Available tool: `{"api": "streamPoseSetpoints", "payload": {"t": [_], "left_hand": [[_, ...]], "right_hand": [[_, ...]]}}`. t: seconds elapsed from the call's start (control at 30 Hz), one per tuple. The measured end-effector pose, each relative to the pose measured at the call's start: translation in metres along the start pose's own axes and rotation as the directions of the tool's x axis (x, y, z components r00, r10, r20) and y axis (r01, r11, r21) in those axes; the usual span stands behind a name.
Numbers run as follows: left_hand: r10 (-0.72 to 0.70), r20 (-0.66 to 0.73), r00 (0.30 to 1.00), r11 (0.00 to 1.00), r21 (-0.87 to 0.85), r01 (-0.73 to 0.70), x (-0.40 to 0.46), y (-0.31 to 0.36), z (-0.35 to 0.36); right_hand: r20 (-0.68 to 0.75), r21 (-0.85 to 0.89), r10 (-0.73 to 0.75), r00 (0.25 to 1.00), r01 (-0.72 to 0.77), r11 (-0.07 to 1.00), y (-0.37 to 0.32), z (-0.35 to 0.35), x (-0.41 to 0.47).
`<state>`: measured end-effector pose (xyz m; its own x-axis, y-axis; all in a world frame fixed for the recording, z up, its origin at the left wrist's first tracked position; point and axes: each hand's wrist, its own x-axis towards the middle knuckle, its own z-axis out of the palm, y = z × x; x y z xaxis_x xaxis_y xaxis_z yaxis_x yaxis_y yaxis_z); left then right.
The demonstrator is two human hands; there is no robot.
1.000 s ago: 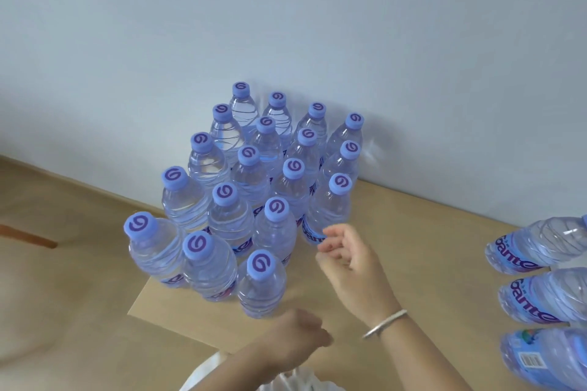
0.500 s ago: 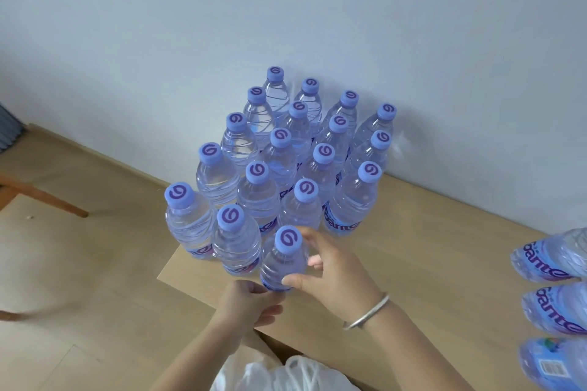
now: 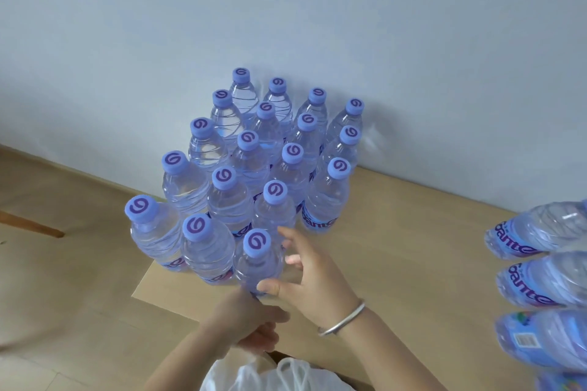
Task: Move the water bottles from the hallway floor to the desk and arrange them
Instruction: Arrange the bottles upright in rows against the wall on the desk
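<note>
Blue-capped front bottle [image 3: 259, 260] gripped by both hands [image 3: 313, 279], hemmed by upright bottles [image 3: 228, 200], lying bottles [image 3: 540, 282] right.

A plain room in a home or office: a light wooden table [image 3: 413, 247] pushed against a bare pale wall [image 3: 286, 9], wood-look floor [image 3: 63, 279] below, bottled water [image 3: 273, 168] stocked in rows.
</note>
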<state>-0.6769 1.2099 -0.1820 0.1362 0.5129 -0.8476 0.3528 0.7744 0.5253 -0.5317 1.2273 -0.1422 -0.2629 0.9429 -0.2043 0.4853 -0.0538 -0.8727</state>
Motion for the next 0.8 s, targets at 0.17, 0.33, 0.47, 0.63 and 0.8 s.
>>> {"api": "streamPoseSetpoints", "payload": {"t": [0.17,0.33,0.47,0.63,0.8], "left_hand": [[0.029,0.274,0.961,0.996,0.073,-0.051,0.005,0.013,0.05],[0.078,0.237,0.968,0.995,0.04,-0.09,0.013,0.027,0.069],[-0.03,0.159,0.987,1.0,0.008,0.029,0.017,0.008,0.038],[0.01,0.012,1.0,0.943,-0.333,-0.005,0.016,-0.019,0.01],[0.026,-0.1,0.995,0.877,-0.476,-0.071,0.014,-0.024,0.002]], "right_hand": [[-0.357,0.078,0.056,0.933,-0.03,0.996,0.018,-0.049,-0.027],[-0.344,0.116,0.224,0.912,-0.195,0.974,0.034,-0.084,-0.061],[-0.096,0.016,0.107,0.99,-0.106,0.994,0.016,-0.045,-0.045],[0.042,-0.119,-0.16,0.986,0.164,0.979,-0.01,-0.01,-0.003],[-0.015,-0.203,-0.191,0.982,0.184,0.962,-0.013,0.001,0.008]]}}
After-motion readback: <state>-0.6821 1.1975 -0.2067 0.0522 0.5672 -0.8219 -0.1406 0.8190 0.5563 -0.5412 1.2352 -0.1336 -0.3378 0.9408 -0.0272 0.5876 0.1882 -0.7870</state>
